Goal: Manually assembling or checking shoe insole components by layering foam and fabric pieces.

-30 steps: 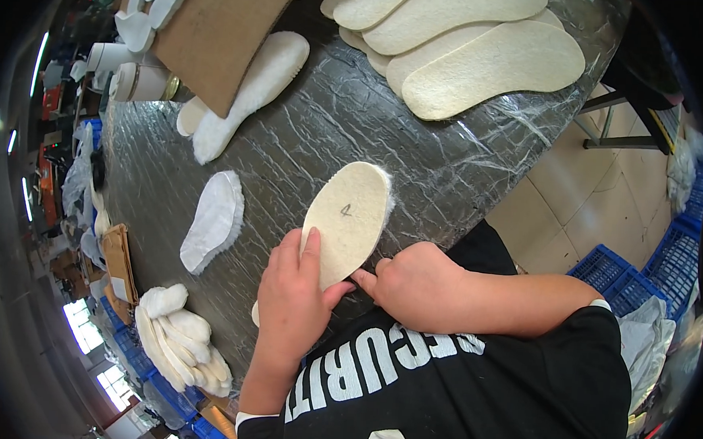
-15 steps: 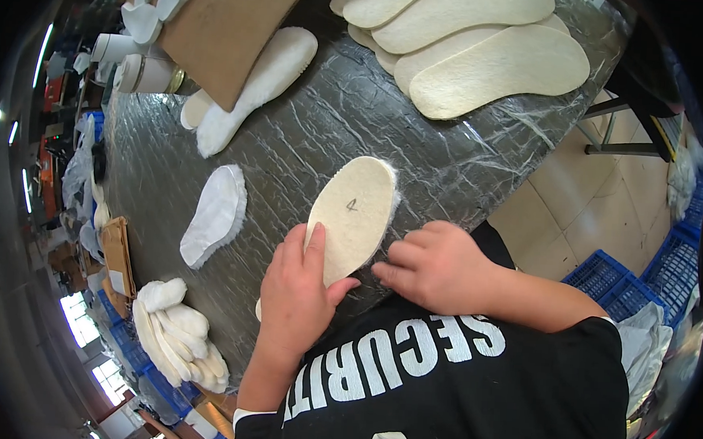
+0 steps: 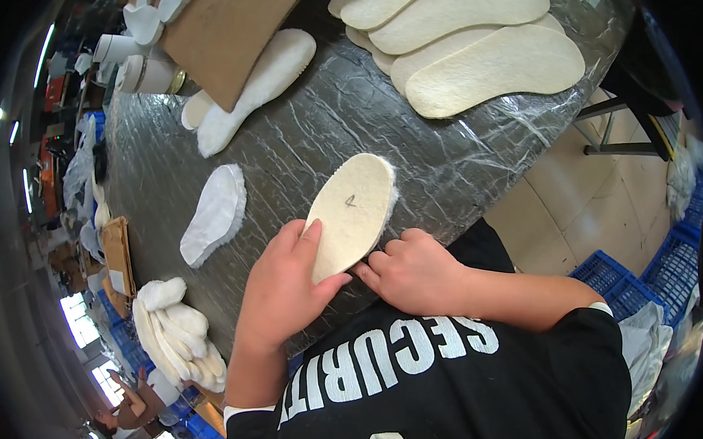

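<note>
Cream felt makes up the insole (image 3: 350, 213) that is gripped by both hands over the near edge of the table (image 3: 308, 146), whose top is wrapped in wrinkled grey plastic film. The insole is held flat side up, with a fringe of white fleece showing along its right edge and a small dark mark near its middle. The left hand (image 3: 280, 291) is clamped on the lower end, the thumb laid over the top face and the other fingers curled beneath. The right hand (image 3: 416, 271) is pressed against the lower right edge, its fingers bent together and pinched on the rim. A white fleece insole (image 3: 214, 212) lies on the table just left of the held one, and a longer white one (image 3: 255, 87) lies further back beside a brown board (image 3: 226, 30). A fanned stack of cream insoles (image 3: 472, 43) is spread at the far right of the table. A pile of white fleece pieces (image 3: 178, 334) sits at the table's left edge. Blue crates (image 3: 643, 270) stand on the floor at the right.
</note>
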### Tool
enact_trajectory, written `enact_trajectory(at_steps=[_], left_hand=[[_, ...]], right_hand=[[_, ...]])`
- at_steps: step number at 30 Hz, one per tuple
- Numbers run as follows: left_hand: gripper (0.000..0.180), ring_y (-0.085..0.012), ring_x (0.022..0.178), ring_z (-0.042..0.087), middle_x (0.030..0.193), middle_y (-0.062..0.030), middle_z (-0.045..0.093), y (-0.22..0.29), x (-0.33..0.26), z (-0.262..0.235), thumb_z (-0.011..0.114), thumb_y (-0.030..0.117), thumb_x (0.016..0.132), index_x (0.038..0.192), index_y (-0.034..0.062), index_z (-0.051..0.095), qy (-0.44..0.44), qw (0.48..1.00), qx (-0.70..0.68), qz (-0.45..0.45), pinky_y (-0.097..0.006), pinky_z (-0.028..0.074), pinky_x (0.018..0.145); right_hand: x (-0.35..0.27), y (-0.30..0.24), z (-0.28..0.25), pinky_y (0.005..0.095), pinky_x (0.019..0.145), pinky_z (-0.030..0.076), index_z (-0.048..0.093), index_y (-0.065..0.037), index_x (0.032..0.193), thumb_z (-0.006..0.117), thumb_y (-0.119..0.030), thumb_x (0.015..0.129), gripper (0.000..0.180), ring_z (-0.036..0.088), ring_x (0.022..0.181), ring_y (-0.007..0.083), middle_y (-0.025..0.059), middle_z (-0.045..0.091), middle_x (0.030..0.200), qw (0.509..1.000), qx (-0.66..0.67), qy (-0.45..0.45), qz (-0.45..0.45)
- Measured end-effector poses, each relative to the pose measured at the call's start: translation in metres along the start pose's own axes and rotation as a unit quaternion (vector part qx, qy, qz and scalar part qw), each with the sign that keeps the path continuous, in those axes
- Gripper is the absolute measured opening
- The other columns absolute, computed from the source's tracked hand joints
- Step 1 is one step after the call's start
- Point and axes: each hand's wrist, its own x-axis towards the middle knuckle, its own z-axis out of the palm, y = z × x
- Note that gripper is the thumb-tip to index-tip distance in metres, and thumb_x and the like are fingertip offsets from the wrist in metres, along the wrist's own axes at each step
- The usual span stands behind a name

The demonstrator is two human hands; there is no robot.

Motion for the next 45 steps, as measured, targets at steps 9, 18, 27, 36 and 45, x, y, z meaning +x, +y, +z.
enact_trajectory(at_steps=[9, 18, 27, 36, 45], left_hand=[[0.042, -0.0373, 0.09, 0.06, 0.1, -0.0212, 0.061, 0.008, 0.013, -0.04, 0.067, 0.025, 0.082, 0.109, -0.0056, 0.059, -0.068, 0.996, 0.024, 0.042, -0.044, 0.05, 0.077], [0.057, -0.0413, 0.103, 0.057, 0.12, -0.0254, 0.056, 0.025, 0.003, -0.012, 0.077, 0.021, 0.073, 0.119, -0.004, 0.055, -0.048, 0.996, 0.071, -0.024, -0.045, 0.048, 0.087], [0.066, -0.038, 0.105, 0.055, 0.124, -0.0223, 0.052, 0.012, -0.005, 0.015, 0.082, 0.017, 0.066, 0.121, -0.005, 0.052, 0.04, 0.996, 0.082, 0.023, -0.044, 0.048, 0.087], [0.068, -0.039, 0.105, 0.054, 0.125, -0.0224, 0.051, 0.005, -0.001, 0.019, 0.082, 0.016, 0.066, 0.123, -0.0037, 0.051, 0.06, 0.994, 0.092, 0.005, -0.045, 0.047, 0.087], [0.066, -0.035, 0.095, 0.054, 0.11, -0.0228, 0.05, 0.007, 0.001, 0.039, 0.078, 0.02, 0.068, 0.12, -0.007, 0.049, 0.064, 0.996, 0.064, 0.009, -0.042, 0.048, 0.08]], right_hand=[[0.0, -0.004, -0.003, 0.0303, 0.055, 0.038, 0.065, -0.007, 0.117, 0.056, -0.017, 0.084, 0.036, 0.054, 0.059, 0.0137, -0.0022, 0.055, 0.068, 0.998, -0.059, -0.01, -0.008], [-0.001, -0.004, 0.006, 0.0307, 0.056, 0.038, 0.068, -0.006, 0.106, 0.057, -0.024, 0.086, 0.029, 0.054, 0.059, 0.0147, -0.0027, 0.053, 0.066, 0.999, -0.036, 0.017, 0.008], [-0.004, -0.006, 0.006, 0.0315, 0.058, 0.039, 0.067, -0.006, 0.104, 0.058, -0.028, 0.086, 0.03, 0.055, 0.06, 0.0152, -0.002, 0.053, 0.068, 0.999, -0.036, 0.0, 0.018], [0.005, -0.003, 0.006, 0.032, 0.059, 0.04, 0.066, -0.008, 0.106, 0.059, -0.027, 0.084, 0.03, 0.057, 0.063, 0.0157, -0.0018, 0.055, 0.071, 1.0, -0.022, -0.001, 0.014], [-0.009, 0.004, 0.004, 0.0377, 0.058, 0.039, 0.064, -0.01, 0.1, 0.071, -0.017, 0.069, 0.033, 0.055, 0.063, 0.0204, 0.002, 0.053, 0.071, 0.993, 0.033, 0.114, 0.001]])
